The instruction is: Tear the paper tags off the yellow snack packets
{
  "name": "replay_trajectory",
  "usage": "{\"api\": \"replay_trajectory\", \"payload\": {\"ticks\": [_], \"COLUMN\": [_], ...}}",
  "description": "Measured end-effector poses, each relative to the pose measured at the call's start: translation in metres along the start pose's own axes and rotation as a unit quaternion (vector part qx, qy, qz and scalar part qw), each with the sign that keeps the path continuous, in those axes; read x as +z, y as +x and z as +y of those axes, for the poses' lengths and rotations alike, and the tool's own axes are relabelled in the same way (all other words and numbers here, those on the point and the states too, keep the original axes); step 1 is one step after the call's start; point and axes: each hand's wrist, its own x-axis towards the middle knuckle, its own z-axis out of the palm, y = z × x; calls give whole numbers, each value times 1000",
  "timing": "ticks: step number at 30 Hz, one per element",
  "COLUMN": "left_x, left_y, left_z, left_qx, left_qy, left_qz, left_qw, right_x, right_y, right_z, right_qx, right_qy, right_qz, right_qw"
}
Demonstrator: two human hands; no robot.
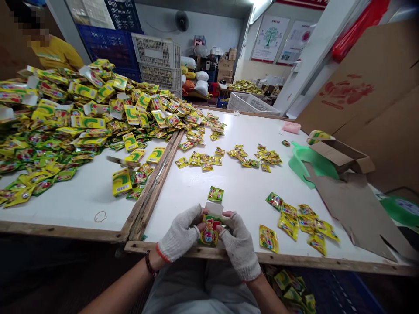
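Grey cloth over our lap (199,292) was nearest to us, just below the wooden edge (278,258) of the white table (183,196). By that edge, we held a small box (208,234) between our two hands. Our left hand (183,231) was partly curled, with its thumb and fingers gripping the left side. Our right hand (240,246) was curled about the same and gripped the right side. White gloves (176,240) left our fingertips bare, which seemed good for feeling thin card. One pale flap (214,209) stood up at the far end of the box. We thought a soft, even grip was best, since a hard squeeze could bend the sides. It also seemed wise to leave the flap free. Something green (225,226) showed by our right thumb, but we could not tell what. One green packet (215,194) lay just past the flap, and some yellow packets (288,224) lay to the right.
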Motion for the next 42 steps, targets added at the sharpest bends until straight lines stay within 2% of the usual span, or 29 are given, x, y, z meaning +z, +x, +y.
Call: {"api": "replay_trajectory", "payload": {"ticks": [4,7,10,14,17,23,26,29,32,34,36,38,40,42], "left_x": [-10,-10,-10,-14,-18,-21,-24,-28,-29,-29,-26,-24,-26,-36], "left_y": [6,12,18,18,16,22,20,11,1,-3,-7,-8,-5,3], "left_z": [12,16,16,16,23,39,40,37,34,34,35,37,38,38], "left_qx": [39,36,16,55,68,9,48,151,242,281,307,311,294,280], "left_qy": [97,71,18,104,133,162,191,253,360,427,464,471,449,426], "left_qz": [4,7,0,-17,-40,-65,-94,-118,-131,-145,-164,-175,-163,-111], "left_qw": [995,997,1000,993,988,985,976,948,891,847,814,807,828,853], "right_x": [-5,-7,-8,-13,-17,-19,-21,-28,-37,-39,-37,-30,-24,-29], "right_y": [7,20,31,33,30,36,38,33,23,16,11,10,12,14], "right_z": [-6,-12,-14,-18,-25,-35,-33,-27,-19,-15,-12,-12,-14,-19], "right_qx": [-56,-78,-70,-128,-169,-127,-145,-218,-324,-378,-405,-397,-354,-296], "right_qy": [-72,-80,-49,-142,-180,-199,-201,-190,-208,-249,-281,-279,-243,-210], "right_qz": [-5,-1,-34,-66,-98,-108,-127,-163,-192,-175,-153,-144,-131,-91], "right_qw": [996,994,996,979,964,966,960,943,903,874,856,863,894,927]}}
